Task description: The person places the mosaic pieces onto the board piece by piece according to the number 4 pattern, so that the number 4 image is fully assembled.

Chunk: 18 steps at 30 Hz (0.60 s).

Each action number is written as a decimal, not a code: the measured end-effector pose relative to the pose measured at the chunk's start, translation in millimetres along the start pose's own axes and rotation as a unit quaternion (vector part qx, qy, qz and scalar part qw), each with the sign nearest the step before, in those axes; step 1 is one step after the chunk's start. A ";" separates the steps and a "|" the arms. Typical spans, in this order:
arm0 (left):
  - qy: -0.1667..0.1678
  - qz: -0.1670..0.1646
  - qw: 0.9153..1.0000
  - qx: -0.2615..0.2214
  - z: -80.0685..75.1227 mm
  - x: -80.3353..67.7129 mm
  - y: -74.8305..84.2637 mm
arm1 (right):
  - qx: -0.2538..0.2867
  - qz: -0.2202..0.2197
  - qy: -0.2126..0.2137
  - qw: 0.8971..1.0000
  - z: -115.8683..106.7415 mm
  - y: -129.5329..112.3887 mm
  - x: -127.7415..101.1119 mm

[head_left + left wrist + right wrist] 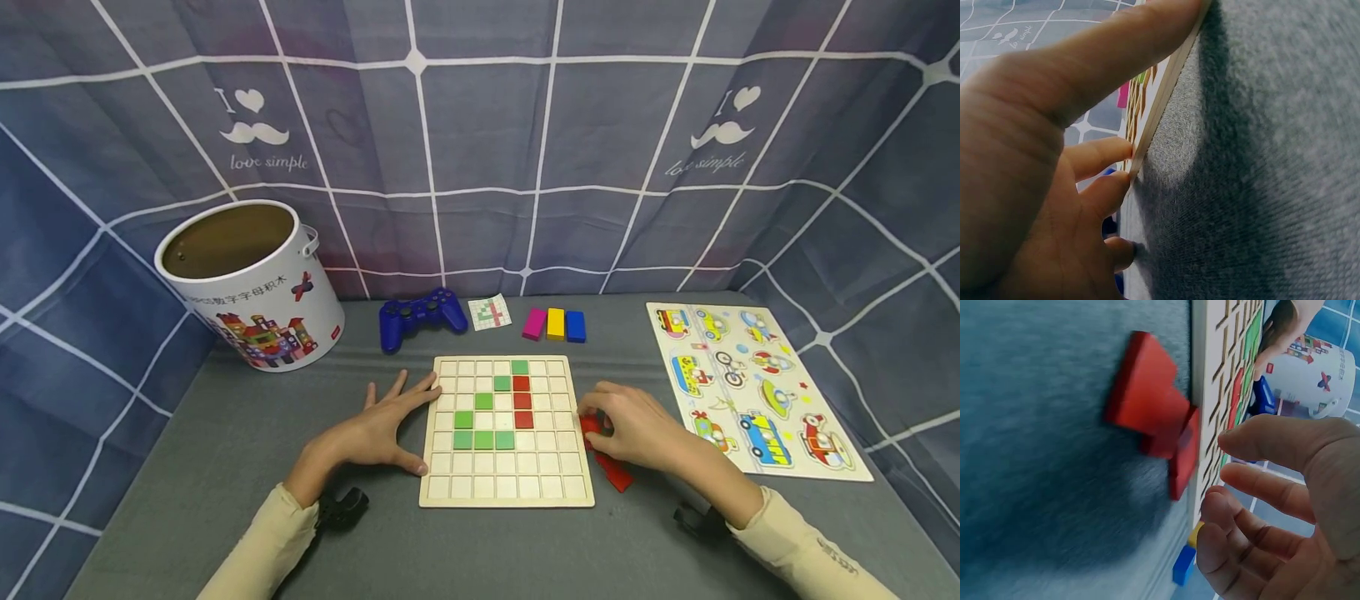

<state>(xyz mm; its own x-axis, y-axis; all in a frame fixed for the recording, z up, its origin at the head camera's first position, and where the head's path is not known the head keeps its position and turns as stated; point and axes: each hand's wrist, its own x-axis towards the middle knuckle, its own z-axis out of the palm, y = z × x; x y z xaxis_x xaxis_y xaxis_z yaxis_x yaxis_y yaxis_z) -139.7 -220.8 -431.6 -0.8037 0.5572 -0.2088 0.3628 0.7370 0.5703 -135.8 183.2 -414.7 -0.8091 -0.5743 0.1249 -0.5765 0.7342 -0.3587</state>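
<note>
A wooden grid board lies on the grey table in the middle of the head view. Green tiles and a short column of red tiles sit in its cells. My left hand lies flat with straight fingers against the board's left edge. My right hand hovers just right of the board over several loose red tiles. In the right wrist view its fingers are loosely curled beside the red tiles, with nothing between thumb and fingers.
A white bucket stands at the back left. A blue game controller, a small pattern card and pink, yellow and blue blocks lie behind the board. A vehicle puzzle lies at the right.
</note>
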 end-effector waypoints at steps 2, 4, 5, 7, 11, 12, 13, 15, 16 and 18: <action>0.001 0.002 1.000 0.001 0.2 0.1 -0.5 | -0.003 0.005 0.003 1.000 -0.7 4.4 -3.9; 0.002 0.004 1.000 0.002 0.4 0.2 -0.8 | -0.010 0.009 0.009 1.000 -0.7 8.5 -6.1; 0.002 0.005 1.000 0.002 0.5 0.1 -0.8 | -0.011 0.010 0.014 1.000 -0.4 10.6 -6.6; 0.002 0.004 1.000 0.001 0.3 -0.2 -0.8 | -0.014 0.009 0.018 1.000 0.9 13.9 -5.6; 0.000 0.004 1.000 0.000 -0.4 -0.9 -0.3 | -0.012 0.004 0.016 1.000 4.7 19.0 -1.1; 0.000 0.004 1.000 0.000 -0.4 -0.8 -0.1 | -0.013 0.004 0.015 1.000 5.6 20.2 0.2; -0.001 0.005 1.000 0.000 -0.3 -0.7 -0.3 | -0.013 0.005 0.016 1.000 6.2 21.4 1.1; -0.002 0.006 1.000 0.000 0.0 -0.2 -0.4 | -0.017 0.009 0.022 1.000 7.0 23.8 3.2; -0.002 0.006 1.000 0.000 0.0 0.1 -0.2 | -0.018 0.010 0.027 0.999 7.0 24.7 4.0; -0.004 0.004 1.000 -0.002 -0.2 0.5 0.0 | -0.022 0.012 0.033 0.999 6.5 26.1 5.2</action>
<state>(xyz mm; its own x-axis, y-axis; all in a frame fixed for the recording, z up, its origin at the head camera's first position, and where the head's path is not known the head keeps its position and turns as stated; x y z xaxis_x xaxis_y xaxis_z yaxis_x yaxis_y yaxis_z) -140.3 -220.6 -431.5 -0.7971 0.5660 -0.2105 0.3673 0.7311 0.5750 -154.3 197.1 -429.4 -0.8281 -0.5315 0.1782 -0.5595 0.7638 -0.3219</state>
